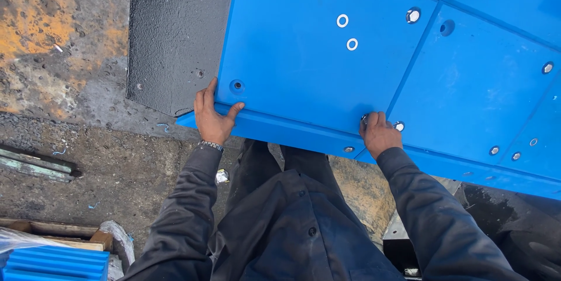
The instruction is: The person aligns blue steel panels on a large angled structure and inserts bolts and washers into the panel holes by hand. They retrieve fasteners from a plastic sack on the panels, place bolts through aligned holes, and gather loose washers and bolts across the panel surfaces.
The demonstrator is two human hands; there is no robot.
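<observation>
A big blue plastic panel (304, 41) lies in front of me, joined to more blue panels (479, 82) on the right. My left hand (211, 118) rests flat on its near left edge, fingers spread, beside a recessed bolt hole (236, 86). My right hand (378, 132) is closed on a metal bolt (365, 120) set in a hole at the panel's near edge. Another bolt (399, 125) sits just right of that hand. Two white washers (347, 31) lie loose on the panel further up.
A black rubber block (175, 30) sticks out from under the panel at the left. Wet, rust-stained concrete floor (64, 53) spreads to the left. A wooden pallet with a ribbed blue piece (55, 263) sits at the bottom left. Several bolts dot the right-hand panels.
</observation>
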